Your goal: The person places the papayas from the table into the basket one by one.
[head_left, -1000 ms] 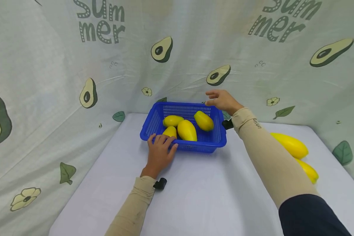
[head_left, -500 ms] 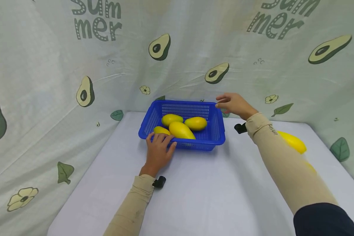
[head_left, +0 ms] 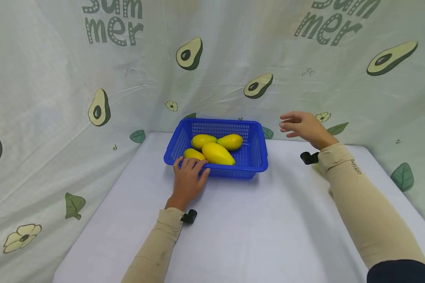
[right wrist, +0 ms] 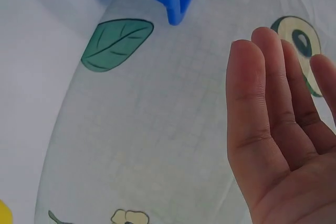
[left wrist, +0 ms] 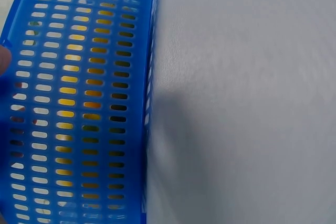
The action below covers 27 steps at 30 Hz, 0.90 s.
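Observation:
A blue perforated basket (head_left: 230, 168) stands on the white table near its back edge. My left hand (head_left: 187, 182) grips its front rim near the left corner, fingers over the rim and thumb outside. Inside, several yellow mangoes (head_left: 217, 153) lie bunched toward the left, leaving bare floor at right. In the left wrist view the basket's slotted wall (left wrist: 149, 72) fills the left side, yellow showing through. My right hand (head_left: 304, 126) hovers to the right of the basket, holding nothing; the right wrist view shows its fingers (right wrist: 247, 93) loosely extended.
More yellow fruit lies on the right of the table, mostly hidden behind my right forearm; a yellow edge (right wrist: 4, 216) shows in the right wrist view. A curtain (head_left: 219, 78) printed with avocados hangs behind the table (head_left: 248, 224) and along its sides.
My right hand has moved right, away from above the basket. The mango at right has rolled left against the others. The left hand has kept its grip on the rim.

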{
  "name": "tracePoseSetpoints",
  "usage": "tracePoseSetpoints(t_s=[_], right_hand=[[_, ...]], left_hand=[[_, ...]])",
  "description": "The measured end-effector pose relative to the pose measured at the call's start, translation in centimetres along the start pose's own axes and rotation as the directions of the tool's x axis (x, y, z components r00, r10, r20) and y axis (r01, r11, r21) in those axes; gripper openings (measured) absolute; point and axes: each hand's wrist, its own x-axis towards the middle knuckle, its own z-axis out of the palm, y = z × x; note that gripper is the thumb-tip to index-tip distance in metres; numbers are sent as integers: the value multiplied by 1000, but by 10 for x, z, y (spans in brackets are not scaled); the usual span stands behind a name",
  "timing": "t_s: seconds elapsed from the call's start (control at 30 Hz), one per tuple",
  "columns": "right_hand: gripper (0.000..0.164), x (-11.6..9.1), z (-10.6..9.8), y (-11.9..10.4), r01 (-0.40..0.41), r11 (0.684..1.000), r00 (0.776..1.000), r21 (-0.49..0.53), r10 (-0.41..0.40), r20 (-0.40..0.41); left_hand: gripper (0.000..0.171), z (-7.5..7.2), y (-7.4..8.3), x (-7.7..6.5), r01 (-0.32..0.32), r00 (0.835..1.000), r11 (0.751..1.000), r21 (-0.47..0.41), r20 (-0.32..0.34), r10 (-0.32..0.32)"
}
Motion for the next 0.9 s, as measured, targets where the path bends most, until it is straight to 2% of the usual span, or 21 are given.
tracePoseSetpoints(t_s=[0.13,0.33,0.43,0.67,0.9], right_hand=[[59,-17,3,11,0,1000,999,-5,-1,-48],[59,-41,12,31,2,996,995,84,6,-96],[59,-52,15,39,-1,996,993,95,12,-115],[56,-77,18,48,-4,998,987,60,13,-158],[53,-97,17,56,1,993,984,116,20,-179]], left_hand=[[31,1,0,1,7,1000,1000,16,11,-7],[30,2,-1,1,4,1000,1000,17,5,-4],[30,3,-1,0,6,1000,1000,22,8,-6],[31,2,-1,-1,14,1000,1000,21,19,-14],[30,0,1,2,9,1000,1000,13,8,-9]])
